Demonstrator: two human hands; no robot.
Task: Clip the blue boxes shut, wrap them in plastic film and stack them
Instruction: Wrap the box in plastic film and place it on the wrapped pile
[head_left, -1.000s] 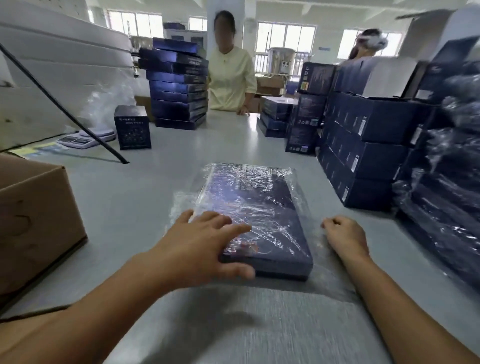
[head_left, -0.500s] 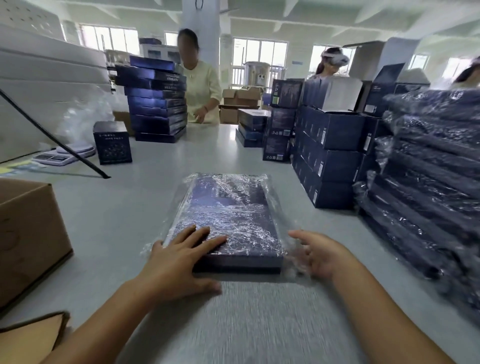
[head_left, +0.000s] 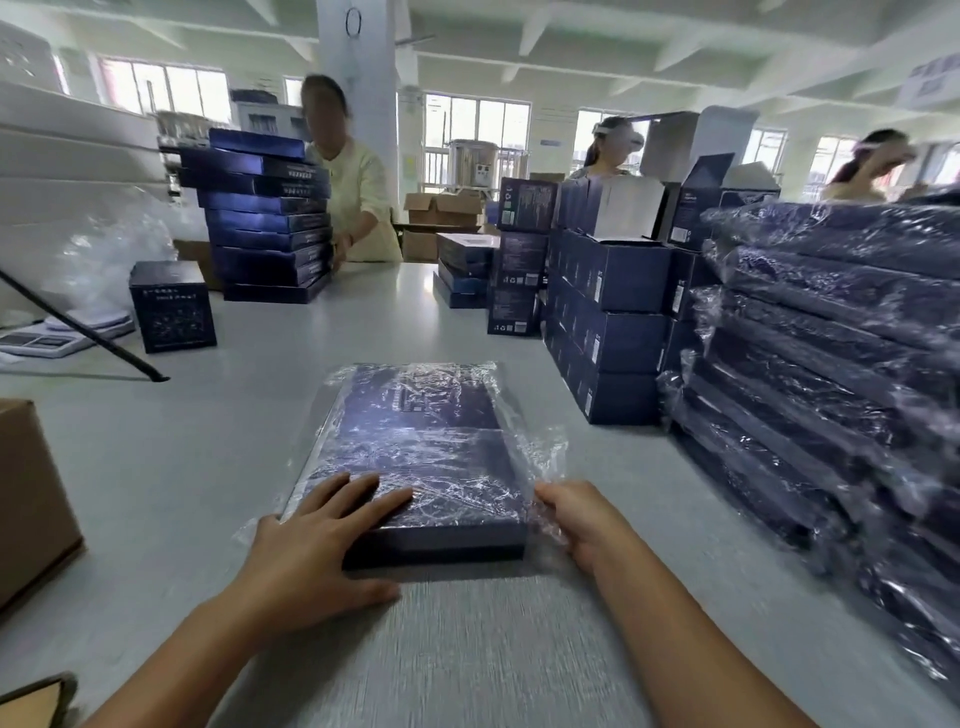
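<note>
Two hands: left (head_left: 311, 540) flat on blue box (head_left: 415, 447), right (head_left: 576, 519) gripping plastic film (head_left: 545, 457).

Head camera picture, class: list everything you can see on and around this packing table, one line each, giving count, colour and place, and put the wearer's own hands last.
flat box: one, dark blue, under clear film, table centre near the wearer
plastic film: clear, loose around that box
wrapped stack: one tall pile, blue under film, right
upright boxes: several, blue, centre right, count unclear
unwrapped stack: one pile, blue, far left
cube box: one, dark blue, left of centre
scale: one, white, far left
cardboard carton: one, brown, near left edge
table: one, pale grey
people: three, far side
left hand: flat on the box's near left corner
right hand: fingers gripping film at the box's right edge
</note>
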